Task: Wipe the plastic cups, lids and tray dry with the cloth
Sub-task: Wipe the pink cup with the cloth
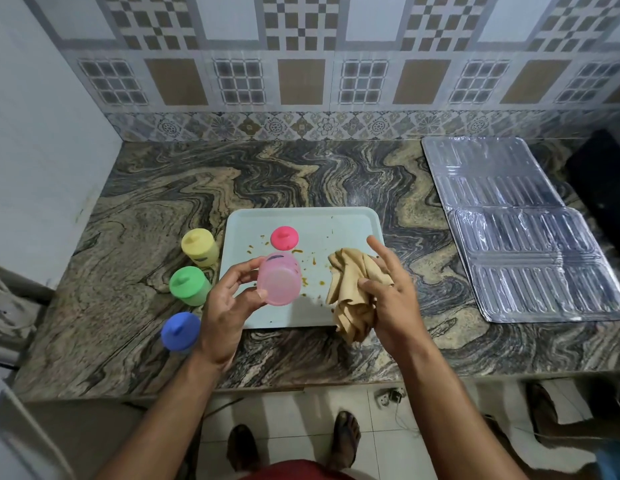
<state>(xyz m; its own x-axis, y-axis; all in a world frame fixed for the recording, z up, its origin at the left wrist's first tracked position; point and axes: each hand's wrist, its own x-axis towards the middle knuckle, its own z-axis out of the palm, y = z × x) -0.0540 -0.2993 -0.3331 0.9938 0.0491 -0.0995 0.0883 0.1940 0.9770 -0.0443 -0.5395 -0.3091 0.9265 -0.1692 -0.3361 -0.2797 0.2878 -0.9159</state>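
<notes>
My left hand [229,306] grips a pink plastic cup [279,280], lifted above the pale blue tray [336,230] with its bottom turned toward me. My right hand [388,289] holds a crumpled tan cloth [353,292] just right of the cup, thumb pressed on the fabric, index finger straight. A pink lid [284,238] lies on the tray, which is speckled with orange-brown stains. Left of the tray stand a yellow cup [199,247], a green cup [189,285] and a blue cup [180,331], each with its lid on.
Everything sits on a marbled stone counter [163,202] against a tiled wall. A clear ribbed plastic sheet [516,230] lies at the right, with a dark object [603,188] beyond it. The counter's front edge is near my feet.
</notes>
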